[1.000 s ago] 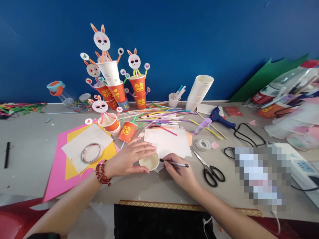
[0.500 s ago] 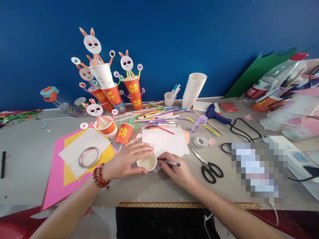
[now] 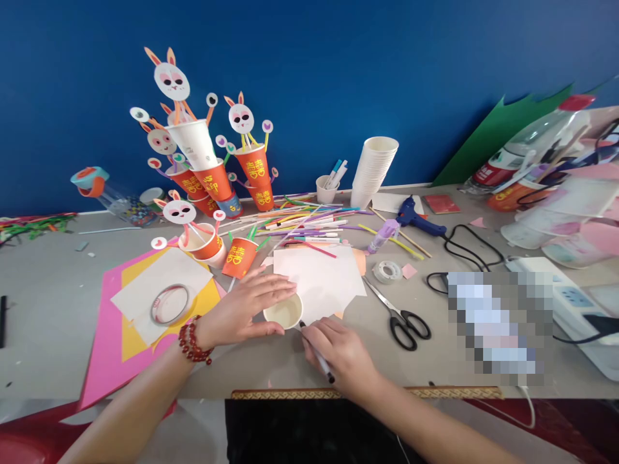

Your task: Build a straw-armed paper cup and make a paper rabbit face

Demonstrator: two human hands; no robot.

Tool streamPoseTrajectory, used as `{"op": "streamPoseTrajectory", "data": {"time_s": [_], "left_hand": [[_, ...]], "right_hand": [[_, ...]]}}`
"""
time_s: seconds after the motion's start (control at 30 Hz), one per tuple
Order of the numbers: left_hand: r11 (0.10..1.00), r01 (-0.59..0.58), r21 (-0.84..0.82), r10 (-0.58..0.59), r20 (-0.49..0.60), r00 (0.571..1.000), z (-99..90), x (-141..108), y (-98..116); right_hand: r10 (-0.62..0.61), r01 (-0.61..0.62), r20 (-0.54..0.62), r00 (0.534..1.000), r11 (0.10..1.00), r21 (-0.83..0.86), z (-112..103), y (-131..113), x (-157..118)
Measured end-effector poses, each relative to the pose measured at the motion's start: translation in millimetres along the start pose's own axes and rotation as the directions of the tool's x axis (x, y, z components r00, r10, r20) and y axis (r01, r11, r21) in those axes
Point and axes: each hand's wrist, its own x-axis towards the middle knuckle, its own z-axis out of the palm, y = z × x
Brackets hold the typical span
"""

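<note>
Nearest to me, my right hand [image 3: 341,354] is closing in a writing grip around a pen [image 3: 322,364]: its pale barrel is slanting back toward me, its dark back end is showing below my fingers, and its tip is pointing at the near right edge of the paper cup [image 3: 284,314]. My left hand [image 3: 246,308] is holding that cup, with my thumb curving along the near side and my fingers reaching over the far side. The cup is sitting between my hands, at the near left edge of a white sheet [image 3: 319,280], and its round mouth is facing me, showing a plain cream inside. Beyond my right hand, black-handled scissors [image 3: 401,319] are lying open; farther off, coloured sticks [image 3: 300,222] are lying in a loose heap, and a stack of white cups [image 3: 372,174] is leaning near the blue wall [image 3: 300,84]

Compared with a moment ago, my right hand is sitting closer to me and the pen is no longer pointing sideways, while my left hand is keeping its hold
</note>
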Motion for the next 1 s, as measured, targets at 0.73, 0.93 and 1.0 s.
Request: {"op": "streamPoseTrajectory", "data": {"time_s": [0.73, 0.93, 1.0], "left_hand": [[1.000, -0.003, -0.003, 0.003, 0.012, 1.000, 1.9, -0.3, -3.2], [1.000, -0.011, 0.002, 0.011, 0.002, 1.000, 2.6, -0.6, -3.4], [1.000, -0.009, 0.007, 0.009, 0.002, 1.000, 2.6, -0.1, -3.0]], "right_hand": [[-0.110, 0.107, -0.004, 0.994, 0.975, -0.193, 20.4, -22.2, 7.9], [-0.072, 0.070, -0.047, 0.996, 0.997, -0.031, 16.8, -20.4, 5.7], [0.030, -0.015, -0.089, 0.996, 0.988, 0.157, 5.2, -16.1, 4.4]]}}
